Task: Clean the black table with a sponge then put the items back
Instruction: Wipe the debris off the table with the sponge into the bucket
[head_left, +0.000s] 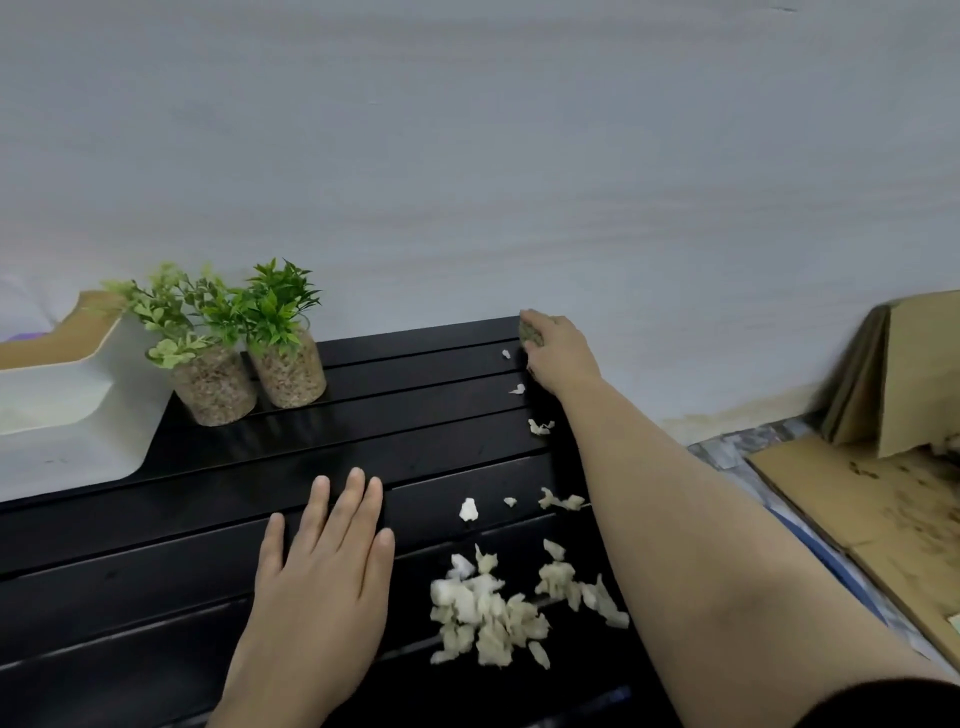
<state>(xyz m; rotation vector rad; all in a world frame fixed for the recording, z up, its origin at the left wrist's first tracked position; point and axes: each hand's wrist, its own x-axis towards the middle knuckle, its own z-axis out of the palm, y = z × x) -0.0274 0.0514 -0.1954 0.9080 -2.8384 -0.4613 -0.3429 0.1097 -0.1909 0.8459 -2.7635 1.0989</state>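
Right hand (558, 353) clamps the sponge (531, 332) at the counter's (208, 519) one-o'clock corner, left hand (322, 561) flat and empty, and a hasty sweep could flick the crumbs (488, 608) off the edge.

Open black table (441, 447) mid-span between two potted plants (249, 358) far-left and scattered white scraps (493, 608) near-right.

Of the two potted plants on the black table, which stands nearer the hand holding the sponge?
The darker-leaved plant, the right one of the pair. It stands closer to the right hand gripping the sponge; the paler-leaved plant sits beside the white tray.
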